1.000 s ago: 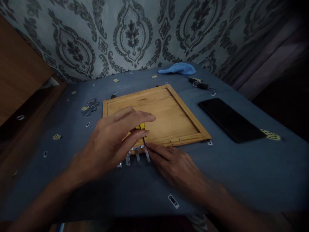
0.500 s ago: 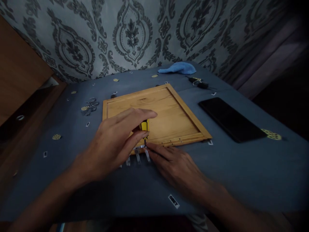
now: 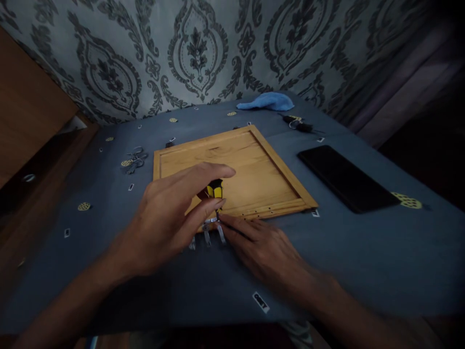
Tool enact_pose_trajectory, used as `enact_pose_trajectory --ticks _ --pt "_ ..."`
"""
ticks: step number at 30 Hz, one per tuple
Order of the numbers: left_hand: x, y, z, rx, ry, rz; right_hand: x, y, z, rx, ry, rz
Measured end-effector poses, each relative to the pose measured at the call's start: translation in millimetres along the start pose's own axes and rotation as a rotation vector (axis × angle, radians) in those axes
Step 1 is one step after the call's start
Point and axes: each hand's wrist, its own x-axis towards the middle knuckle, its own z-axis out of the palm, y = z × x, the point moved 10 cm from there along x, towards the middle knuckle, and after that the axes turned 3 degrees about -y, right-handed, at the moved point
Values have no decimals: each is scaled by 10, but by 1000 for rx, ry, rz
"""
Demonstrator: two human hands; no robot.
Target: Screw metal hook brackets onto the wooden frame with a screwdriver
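My left hand grips a short yellow-and-black screwdriver between thumb and fingers, its shaft pointing down. The tip meets a small metal hook at the near edge of a framed wooden panel. My right hand lies low beside that edge, its fingertips pressed together against the metal piece near the screwdriver tip; whatever they pinch is hidden. Several metal hooks hang over the near edge to the left of my right fingers. Small dark holes dot the panel's near rail to the right.
A black phone lies right of the panel. Behind it are a dark tasselled item and a blue cloth. Loose metal hooks rest on the blue tablecloth at left. A wooden cabinet borders the left side.
My left fingers have shifted slightly around the screwdriver handle, and more of its black top shows. My right hand stays at the metal hook; the panel keeps its place.
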Motion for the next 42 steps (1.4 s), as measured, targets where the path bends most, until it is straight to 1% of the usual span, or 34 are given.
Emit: enact_pose_trajectory --ticks 3,5,9,11,19,23,26,35,42 --pt "7 -21 7 -58 -23 -9 -10 11 18 -1 -5 2" --pt "12 -27 9 -70 -10 -10 -13 18 30 -5 -11 6" --pt "17 14 9 -5 36 21 -5 -4 10 -8 -1 -11" --pt "15 15 8 19 40 18 -2 -6 7 -3 -4 -12" --pt "-4 -63 -10 -78 -14 -13 -26 10 16 15 31 -14" --pt "-20 -104 -110 -155 43 -71 -36 23 46 15 19 -5" --pt "-28 -108 -158 -173 75 -83 -46 20 51 16 13 -7" --pt "-17 -72 -18 -83 16 -20 -29 9 28 4 -6 0" --pt "10 -25 10 -5 -2 21 -15 13 20 2 12 -4"
